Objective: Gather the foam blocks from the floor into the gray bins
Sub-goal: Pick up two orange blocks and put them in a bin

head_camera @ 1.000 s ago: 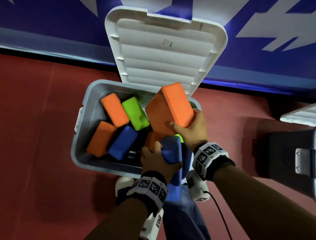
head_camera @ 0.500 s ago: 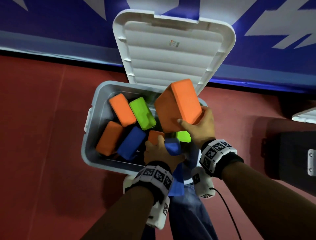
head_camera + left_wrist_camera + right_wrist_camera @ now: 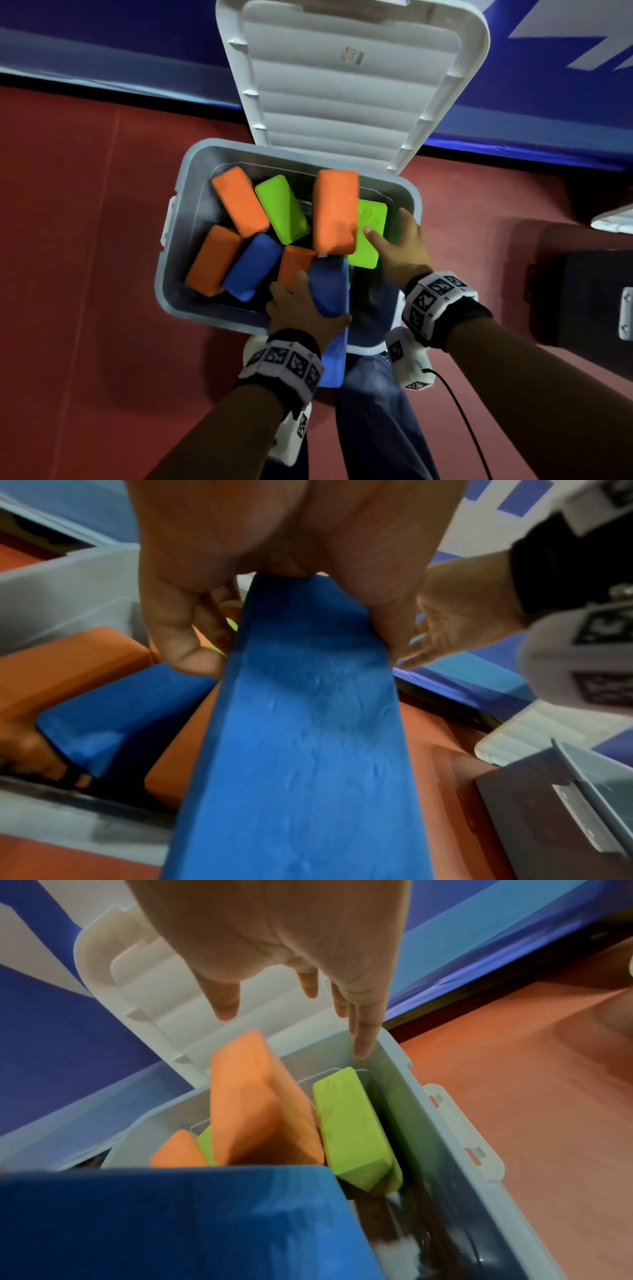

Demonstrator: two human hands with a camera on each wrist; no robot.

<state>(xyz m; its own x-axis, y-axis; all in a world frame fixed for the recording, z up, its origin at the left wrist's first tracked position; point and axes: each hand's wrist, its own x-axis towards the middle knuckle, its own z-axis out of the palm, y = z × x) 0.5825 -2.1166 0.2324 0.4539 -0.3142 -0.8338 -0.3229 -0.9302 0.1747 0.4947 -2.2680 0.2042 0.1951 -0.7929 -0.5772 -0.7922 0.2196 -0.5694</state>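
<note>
A gray bin (image 3: 171, 274) with its white lid (image 3: 342, 85) propped open stands on the red floor and holds several orange, green and blue foam blocks. My left hand (image 3: 301, 308) grips a long blue block (image 3: 330, 284) (image 3: 301, 737) over the bin's near rim. My right hand (image 3: 400, 246) (image 3: 291, 961) hovers open above the bin's right side, fingers spread and holding nothing. Just left of it a large orange block (image 3: 335, 212) (image 3: 253, 1110) lies tilted in the bin beside a green block (image 3: 370, 236) (image 3: 356, 1131).
A second dark bin (image 3: 596, 301) with a white lid (image 3: 613, 219) stands at the right on the red floor (image 3: 85, 240). A blue and white wall (image 3: 102, 44) runs behind the bins. My jeans-clad legs (image 3: 370, 428) are right below the bin.
My right hand has let go of the large orange block, which has dropped into the bin. The left hand has pushed the blue block further forward over the rim.
</note>
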